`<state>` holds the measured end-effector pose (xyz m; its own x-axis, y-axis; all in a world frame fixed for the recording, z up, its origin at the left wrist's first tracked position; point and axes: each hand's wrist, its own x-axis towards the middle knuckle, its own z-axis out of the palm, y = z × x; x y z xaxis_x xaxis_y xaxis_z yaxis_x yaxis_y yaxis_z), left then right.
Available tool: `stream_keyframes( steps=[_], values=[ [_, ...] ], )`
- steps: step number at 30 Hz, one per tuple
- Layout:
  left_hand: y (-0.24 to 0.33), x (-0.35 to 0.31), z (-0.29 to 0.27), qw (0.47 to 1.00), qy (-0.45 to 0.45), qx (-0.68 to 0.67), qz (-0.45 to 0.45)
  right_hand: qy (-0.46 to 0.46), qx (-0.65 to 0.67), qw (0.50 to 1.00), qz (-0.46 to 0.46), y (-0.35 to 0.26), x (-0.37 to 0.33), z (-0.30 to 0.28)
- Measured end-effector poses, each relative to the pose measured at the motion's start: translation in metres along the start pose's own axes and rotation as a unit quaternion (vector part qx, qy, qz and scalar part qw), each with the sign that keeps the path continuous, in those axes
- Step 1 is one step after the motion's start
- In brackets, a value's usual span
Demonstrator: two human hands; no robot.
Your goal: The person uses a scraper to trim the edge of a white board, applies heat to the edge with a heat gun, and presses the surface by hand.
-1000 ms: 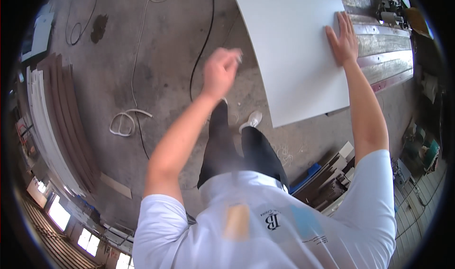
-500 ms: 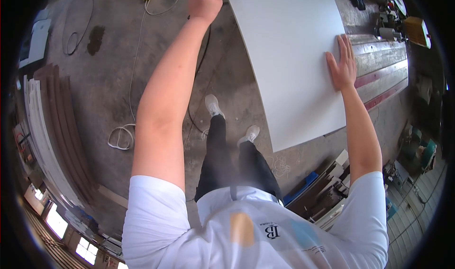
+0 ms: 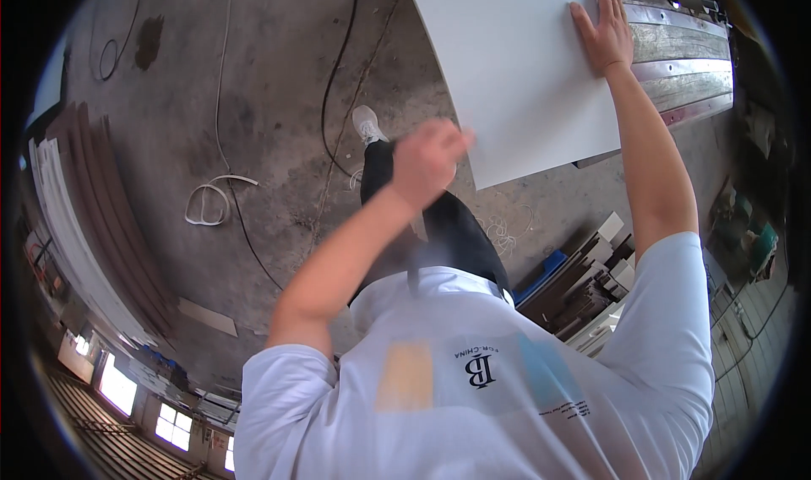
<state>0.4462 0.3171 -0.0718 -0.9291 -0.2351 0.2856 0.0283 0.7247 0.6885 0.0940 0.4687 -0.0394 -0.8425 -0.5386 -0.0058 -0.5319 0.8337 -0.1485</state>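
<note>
A large white flat panel [image 3: 515, 74] reaches from the top of the view toward me, its near corner hanging past the support under it. My right hand [image 3: 606, 30] lies flat on the panel by its right edge, fingers stretched out and slightly spread. In front of my body, my left hand [image 3: 427, 163] is beside the panel's near left edge. Motion smears its bent fingers, so I cannot make out whether they hold anything or touch the panel.
Wooden boards with metal and red strips [image 3: 683, 57] lie right of the panel. A dark cable [image 3: 340, 57] and a white cord loop [image 3: 207, 203] rest on the concrete floor. Long brown and white profiles [image 3: 93, 218] are stacked at left, with offcuts [image 3: 583, 269] at lower right.
My left hand has come back from the panel's far left edge toward my body. My right hand stays flat on the panel, while the whole view has shifted, bringing the panel higher in the picture.
</note>
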Motion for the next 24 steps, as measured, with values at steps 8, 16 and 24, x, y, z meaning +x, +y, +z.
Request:
stream_keyframes(
  steps=[8, 16, 24],
  values=[
    [0.069, -0.124, 0.015, 0.935, -0.204, -0.247, -0.152, 0.093, -0.023, 0.992, -0.081, 0.042, 0.013, 0.039],
    [0.006, -0.116, 0.008, 0.717, -0.043, -0.343, -0.606, 0.087, -0.027, 0.994, -0.065, 0.033, 0.011, 0.035],
    [0.006, 0.0, 0.007, 0.862, -0.17, -0.265, -0.396, 0.066, -0.024, 0.996, -0.063, 0.031, 0.0, 0.028]
  ],
)
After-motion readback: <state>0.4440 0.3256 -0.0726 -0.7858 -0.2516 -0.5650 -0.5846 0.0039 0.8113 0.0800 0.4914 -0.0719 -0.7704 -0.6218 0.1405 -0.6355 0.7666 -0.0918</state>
